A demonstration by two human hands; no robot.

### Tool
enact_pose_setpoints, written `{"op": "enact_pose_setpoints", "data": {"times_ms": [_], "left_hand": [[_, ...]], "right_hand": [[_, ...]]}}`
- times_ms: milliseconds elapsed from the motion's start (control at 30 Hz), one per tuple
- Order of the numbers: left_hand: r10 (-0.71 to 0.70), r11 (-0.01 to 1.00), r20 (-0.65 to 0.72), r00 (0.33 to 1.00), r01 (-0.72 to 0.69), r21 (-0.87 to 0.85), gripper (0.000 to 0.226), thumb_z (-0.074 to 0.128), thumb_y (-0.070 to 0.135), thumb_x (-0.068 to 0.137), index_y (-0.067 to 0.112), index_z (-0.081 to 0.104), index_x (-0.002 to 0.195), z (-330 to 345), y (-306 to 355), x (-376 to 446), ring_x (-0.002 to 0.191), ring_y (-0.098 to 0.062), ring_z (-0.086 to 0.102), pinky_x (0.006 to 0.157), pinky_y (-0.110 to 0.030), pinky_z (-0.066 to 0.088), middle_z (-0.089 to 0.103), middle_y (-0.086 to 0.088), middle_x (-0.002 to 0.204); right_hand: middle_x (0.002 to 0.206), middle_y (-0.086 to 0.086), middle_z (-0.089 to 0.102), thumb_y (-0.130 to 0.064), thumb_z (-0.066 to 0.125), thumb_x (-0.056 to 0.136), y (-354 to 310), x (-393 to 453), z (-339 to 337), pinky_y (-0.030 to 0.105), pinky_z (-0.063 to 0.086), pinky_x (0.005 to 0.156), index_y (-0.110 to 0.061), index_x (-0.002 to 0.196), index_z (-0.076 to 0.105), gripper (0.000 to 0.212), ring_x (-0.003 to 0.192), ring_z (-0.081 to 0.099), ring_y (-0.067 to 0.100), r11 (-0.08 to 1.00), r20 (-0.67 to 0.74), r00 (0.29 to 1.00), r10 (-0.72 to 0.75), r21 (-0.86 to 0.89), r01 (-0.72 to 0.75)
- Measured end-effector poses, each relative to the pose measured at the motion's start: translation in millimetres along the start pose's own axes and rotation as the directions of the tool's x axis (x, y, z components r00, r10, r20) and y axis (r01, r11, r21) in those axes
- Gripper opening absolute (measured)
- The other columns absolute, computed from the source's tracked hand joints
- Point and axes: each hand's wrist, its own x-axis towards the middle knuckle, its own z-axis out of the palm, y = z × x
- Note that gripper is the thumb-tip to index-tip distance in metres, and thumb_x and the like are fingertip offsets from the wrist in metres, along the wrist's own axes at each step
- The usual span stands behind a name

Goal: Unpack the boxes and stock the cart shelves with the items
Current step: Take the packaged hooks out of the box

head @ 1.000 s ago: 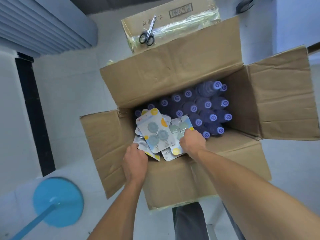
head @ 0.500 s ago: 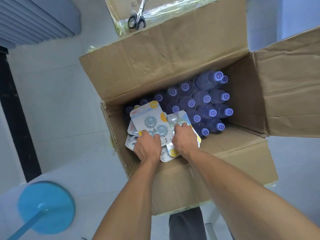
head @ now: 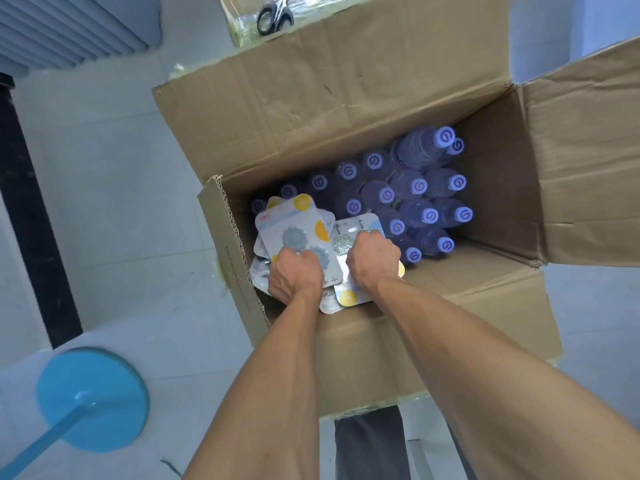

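Note:
An open cardboard box point(head: 346, 98) stands on the white floor below me. Several clear bottles with purple caps point(head: 408, 195) fill its right and far side. A loose pile of flat blister packs point(head: 294, 230) with grey gear-shaped items lies in its near left corner. My left hand point(head: 294, 275) grips the left part of the pile, fingers curled over the top pack. My right hand point(head: 372, 261) grips the packs on the right part of the pile. The packs lower down are hidden under my hands.
Black-handled scissors point(head: 275, 17) lie on a second taped box point(head: 239, 15) beyond the open one. A blue round stand base point(head: 91, 398) sits on the floor at the lower left. The box's right flap point(head: 585, 168) stands out wide.
My left hand has moved from the box's left wall onto the blister packs, and both hands have closed on the pile. The view has shifted closer over the box.

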Motion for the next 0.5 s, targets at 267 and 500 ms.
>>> {"op": "enact_pose_setpoints", "data": {"times_ms": [267,500], "left_hand": [[0.108,0.983,-0.096,0.990,-0.121,-0.136,0.031,0.047,0.030,0.089,0.010,0.046,0.065,-13.6,-26.4,-19.9,0.075,-0.034,0.054,0.065,-0.042,0.043,0.055,-0.008,0.070],[-0.069,0.908,-0.097,0.993,0.023,-0.418,0.028,0.053,0.019,0.089,0.012,0.052,0.061,-6.7,-20.1,-35.1,0.061,-0.020,0.046,0.053,-0.031,0.036,0.054,0.001,0.059]], "right_hand": [[0.114,0.000,0.062,-0.021,0.038,0.095,18.3,-12.0,-23.3,0.030,0.032,0.059,-0.022,0.114,0.064,0.032,0.102,0.059,0.023,0.948,0.065,0.988,-0.141,-0.278,0.154],[0.109,0.000,0.062,-0.016,0.041,0.091,20.9,-6.4,-49.6,0.027,0.027,0.052,-0.022,0.112,0.067,0.034,0.098,0.061,0.025,0.974,0.017,0.993,-0.115,-0.196,0.116]]}}
